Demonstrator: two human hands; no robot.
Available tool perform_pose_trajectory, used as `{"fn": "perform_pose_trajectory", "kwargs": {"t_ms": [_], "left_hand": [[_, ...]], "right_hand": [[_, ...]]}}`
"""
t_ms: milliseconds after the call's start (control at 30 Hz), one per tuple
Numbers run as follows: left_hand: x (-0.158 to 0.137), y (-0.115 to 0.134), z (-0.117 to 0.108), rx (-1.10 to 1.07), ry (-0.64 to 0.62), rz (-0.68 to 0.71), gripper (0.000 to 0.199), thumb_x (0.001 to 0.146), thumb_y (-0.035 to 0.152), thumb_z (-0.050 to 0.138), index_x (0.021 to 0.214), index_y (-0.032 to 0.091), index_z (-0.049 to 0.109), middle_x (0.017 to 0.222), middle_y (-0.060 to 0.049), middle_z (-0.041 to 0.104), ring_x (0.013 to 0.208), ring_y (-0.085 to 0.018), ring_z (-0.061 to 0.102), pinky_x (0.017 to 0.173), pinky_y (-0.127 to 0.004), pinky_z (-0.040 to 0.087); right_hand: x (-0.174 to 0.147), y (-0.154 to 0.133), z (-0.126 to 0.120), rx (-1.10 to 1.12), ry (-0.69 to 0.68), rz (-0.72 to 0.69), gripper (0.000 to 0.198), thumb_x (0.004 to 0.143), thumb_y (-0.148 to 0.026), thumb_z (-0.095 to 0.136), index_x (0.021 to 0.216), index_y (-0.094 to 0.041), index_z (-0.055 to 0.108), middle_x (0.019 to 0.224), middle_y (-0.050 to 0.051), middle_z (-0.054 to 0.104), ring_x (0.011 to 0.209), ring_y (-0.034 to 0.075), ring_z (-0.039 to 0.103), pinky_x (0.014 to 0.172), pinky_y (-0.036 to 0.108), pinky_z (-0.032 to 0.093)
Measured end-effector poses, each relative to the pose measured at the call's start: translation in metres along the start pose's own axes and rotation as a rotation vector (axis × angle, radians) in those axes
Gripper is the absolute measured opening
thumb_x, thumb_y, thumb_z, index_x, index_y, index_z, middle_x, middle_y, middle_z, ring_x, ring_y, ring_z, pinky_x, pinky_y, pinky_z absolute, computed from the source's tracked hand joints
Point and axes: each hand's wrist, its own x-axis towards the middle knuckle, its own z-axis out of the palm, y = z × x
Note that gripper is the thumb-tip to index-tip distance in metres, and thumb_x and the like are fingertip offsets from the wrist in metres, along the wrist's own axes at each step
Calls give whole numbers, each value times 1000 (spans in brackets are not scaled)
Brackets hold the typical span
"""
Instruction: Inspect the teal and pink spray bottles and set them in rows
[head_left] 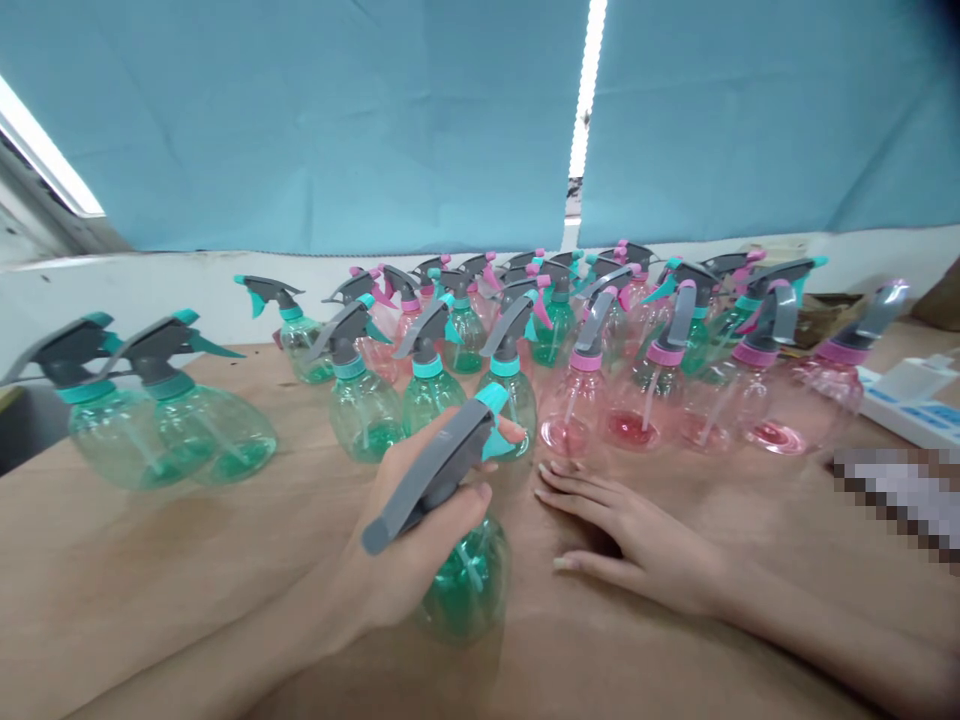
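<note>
My left hand (420, 510) is wrapped round the neck of a green spray bottle (469, 590) with a grey head and a turquoise nozzle and trigger. The nozzle points away toward the back of the table, and the lower body of the bottle shows beneath my fingers. My right hand (626, 525) lies flat on the tabletop just to the right, fingers spread, holding nothing. Just beyond it stands a pink spray bottle (571, 405). Directly behind the held bottle is another green spray bottle (521, 395), partly covered by my left hand.
Several green and pink spray bottles stand in rows across the wooden table (300, 560). Two green bottles (244, 430) sit apart at the left. At the right are a white power strip (911, 410) and a blurred-out object (900, 490). A blue sheet (375, 120) hangs behind.
</note>
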Motion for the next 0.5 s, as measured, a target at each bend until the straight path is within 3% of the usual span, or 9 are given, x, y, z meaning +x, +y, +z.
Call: {"fn": "perform_pose_trajectory", "kwargs": {"t_ms": [100,233,500], "left_hand": [[-1,-1,2,-26,5,-39,37,82,25,54,118,29,60,89,2,64,84,-18,63,75,-28,50],[-2,0,2,-27,-2,-58,40,82,27,54,121,32,59,72,4,57,58,-14,50,54,-25,43],[2,0,4,-71,-25,-26,41,79,23,52,119,31,59,63,6,48,50,-13,37,50,-25,37]], "right_hand": [[0,1,1,8,10,-10,68,91,-58,53,149,-28,34,155,4,34,143,28,30,116,50,28],[-1,2,1,10,11,-11,68,91,-58,53,150,-29,33,156,4,33,143,28,30,116,50,27],[0,0,0,23,8,-1,68,91,-58,53,149,-29,34,155,4,34,142,28,31,116,50,28]]}}
